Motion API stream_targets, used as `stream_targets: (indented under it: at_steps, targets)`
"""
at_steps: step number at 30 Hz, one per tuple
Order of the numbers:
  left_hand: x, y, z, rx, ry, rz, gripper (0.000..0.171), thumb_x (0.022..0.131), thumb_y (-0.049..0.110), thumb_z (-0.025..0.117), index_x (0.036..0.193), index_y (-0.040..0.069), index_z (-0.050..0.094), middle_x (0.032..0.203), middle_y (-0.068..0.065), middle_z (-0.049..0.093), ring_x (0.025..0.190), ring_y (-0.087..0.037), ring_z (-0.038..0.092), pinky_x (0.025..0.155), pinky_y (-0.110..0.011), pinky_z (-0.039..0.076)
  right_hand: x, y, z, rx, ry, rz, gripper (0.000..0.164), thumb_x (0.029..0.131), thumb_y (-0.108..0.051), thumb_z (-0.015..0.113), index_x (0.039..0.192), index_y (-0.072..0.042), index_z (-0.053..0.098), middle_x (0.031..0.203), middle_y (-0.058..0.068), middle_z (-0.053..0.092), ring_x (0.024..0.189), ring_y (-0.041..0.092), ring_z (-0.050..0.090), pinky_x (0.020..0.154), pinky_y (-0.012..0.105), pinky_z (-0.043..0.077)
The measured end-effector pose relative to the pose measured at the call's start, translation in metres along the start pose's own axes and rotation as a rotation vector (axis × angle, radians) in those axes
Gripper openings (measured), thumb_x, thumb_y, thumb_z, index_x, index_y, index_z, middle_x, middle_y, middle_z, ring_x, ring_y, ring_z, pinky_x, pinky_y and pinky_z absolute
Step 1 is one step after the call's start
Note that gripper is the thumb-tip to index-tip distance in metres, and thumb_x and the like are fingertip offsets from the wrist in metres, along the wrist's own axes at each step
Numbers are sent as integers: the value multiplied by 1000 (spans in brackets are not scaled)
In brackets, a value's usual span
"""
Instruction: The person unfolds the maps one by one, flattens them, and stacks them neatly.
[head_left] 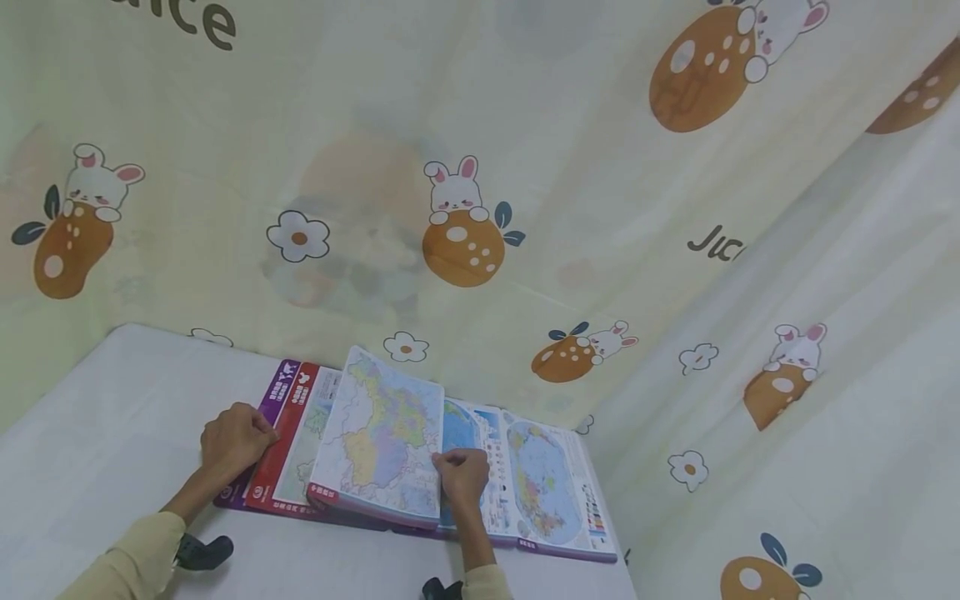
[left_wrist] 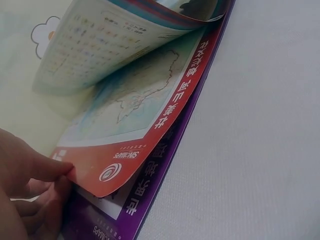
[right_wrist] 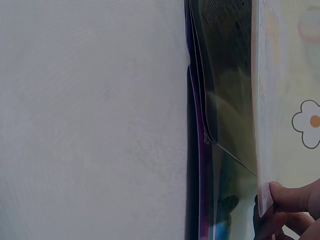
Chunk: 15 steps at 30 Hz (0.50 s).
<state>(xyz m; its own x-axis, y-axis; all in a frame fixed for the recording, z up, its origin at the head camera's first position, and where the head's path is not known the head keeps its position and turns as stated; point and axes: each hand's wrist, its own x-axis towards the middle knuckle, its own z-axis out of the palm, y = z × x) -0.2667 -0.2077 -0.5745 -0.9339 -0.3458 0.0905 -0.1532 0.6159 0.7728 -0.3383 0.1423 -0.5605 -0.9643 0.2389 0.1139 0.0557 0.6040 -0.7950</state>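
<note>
A red-bordered map booklet [head_left: 281, 454] lies folded open over a purple-bordered map booklet [head_left: 280, 385]. My left hand [head_left: 232, 437] pinches the red cover's left edge; in the left wrist view the thumb presses near the corner of the red cover [left_wrist: 95, 167], above the purple cover [left_wrist: 77, 222]. My right hand [head_left: 463, 477] pinches the right edge of a raised map page [head_left: 390, 433], which carries a many-coloured map. In the right wrist view, thumb and fingers of that hand [right_wrist: 295, 207] hold the page edge [right_wrist: 260, 100] upright, tilted off the pages beneath.
A spread with a world map [head_left: 547, 483] lies to the right of the raised page. The white table [head_left: 112, 433] meets a curtain [head_left: 360, 108] printed with rabbits and flowers behind and at right. Black wrist devices [head_left: 204, 553] sit by both sleeves.
</note>
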Motion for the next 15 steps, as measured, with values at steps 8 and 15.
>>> stream_targets:
  at_steps: [8, 15]
  targets:
    - [1, -1, 1, -3, -12, -10, 21, 91, 11, 81, 91, -10, 75, 80, -22, 76, 66, -26, 67, 58, -33, 44, 4, 4, -11, -26, 18, 25, 8, 84, -9, 89, 79, -8, 83, 83, 8, 80, 80, 22, 71, 84, 41, 56]
    - [0, 0, -1, 0, -17, -11, 23, 92, 12, 80, 91, -10, 74, 81, -24, 75, 65, -26, 66, 58, -34, 47, 13, 22, -20, 3, 71, -38, 9, 83, -10, 90, 77, -10, 82, 79, 9, 77, 75, 25, 67, 75, 38, 51]
